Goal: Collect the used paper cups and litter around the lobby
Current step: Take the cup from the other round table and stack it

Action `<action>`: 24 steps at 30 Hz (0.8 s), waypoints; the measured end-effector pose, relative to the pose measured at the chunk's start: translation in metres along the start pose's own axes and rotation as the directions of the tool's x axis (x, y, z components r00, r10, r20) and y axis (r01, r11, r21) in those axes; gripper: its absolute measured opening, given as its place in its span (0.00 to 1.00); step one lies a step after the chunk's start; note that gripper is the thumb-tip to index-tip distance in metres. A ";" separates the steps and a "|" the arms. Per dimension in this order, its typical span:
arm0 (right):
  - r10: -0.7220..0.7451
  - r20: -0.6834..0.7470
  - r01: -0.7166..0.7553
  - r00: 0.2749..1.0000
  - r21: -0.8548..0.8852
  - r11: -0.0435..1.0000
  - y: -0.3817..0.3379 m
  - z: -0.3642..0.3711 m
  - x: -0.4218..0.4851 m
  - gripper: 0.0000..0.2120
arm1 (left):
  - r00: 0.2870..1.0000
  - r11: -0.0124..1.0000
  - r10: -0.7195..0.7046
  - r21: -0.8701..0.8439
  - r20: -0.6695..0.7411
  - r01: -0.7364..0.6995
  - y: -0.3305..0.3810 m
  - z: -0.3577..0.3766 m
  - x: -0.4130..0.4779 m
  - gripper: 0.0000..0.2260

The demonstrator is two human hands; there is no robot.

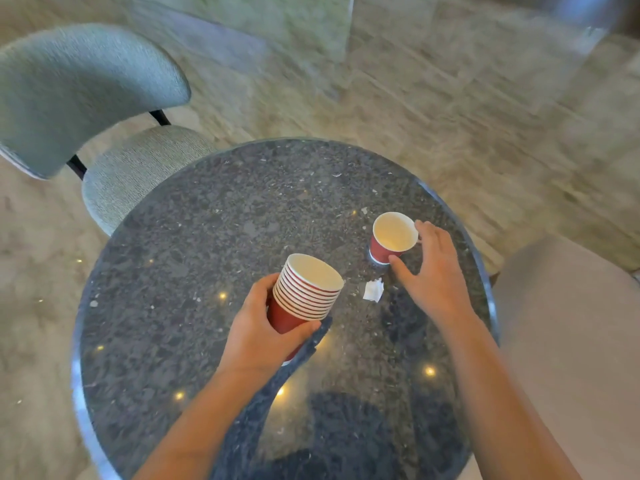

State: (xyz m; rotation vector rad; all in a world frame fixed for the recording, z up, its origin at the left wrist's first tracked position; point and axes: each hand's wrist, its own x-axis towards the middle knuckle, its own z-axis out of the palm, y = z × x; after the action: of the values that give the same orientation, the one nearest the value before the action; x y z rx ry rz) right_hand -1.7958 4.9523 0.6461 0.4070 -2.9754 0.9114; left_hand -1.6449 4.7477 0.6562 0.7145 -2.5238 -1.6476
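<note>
My left hand (pixel 258 332) grips a stack of several nested red paper cups (pixel 304 292) with white rims, tilted, above the round dark granite table (pixel 207 254). A single red paper cup (pixel 391 239) stands upright on the table at the right. My right hand (pixel 433 271) is around it, with the thumb against its lower side and the fingers at its rim. A small crumpled white paper scrap (pixel 373 289) lies on the table between my two hands.
A grey-green upholstered chair (pixel 86 98) stands at the table's far left. A beige seat (pixel 571 323) sits at the right, close to the table edge. Marble floor (pixel 450 98) surrounds the table. Ceiling lights reflect off the glossy tabletop.
</note>
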 end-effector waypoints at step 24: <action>0.162 -0.013 -0.161 0.987 0.057 0.985 0.007 0.039 0.037 0.39 | 0.999 0.999 -0.042 0.015 -0.022 0.043 -0.004 -0.001 0.008 0.29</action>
State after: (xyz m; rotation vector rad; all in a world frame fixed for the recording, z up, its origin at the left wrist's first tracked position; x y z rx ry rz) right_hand -1.8310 4.9274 0.6123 0.1589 -3.0080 1.0072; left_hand -1.6505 4.7423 0.6514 0.7885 -2.5261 -1.6256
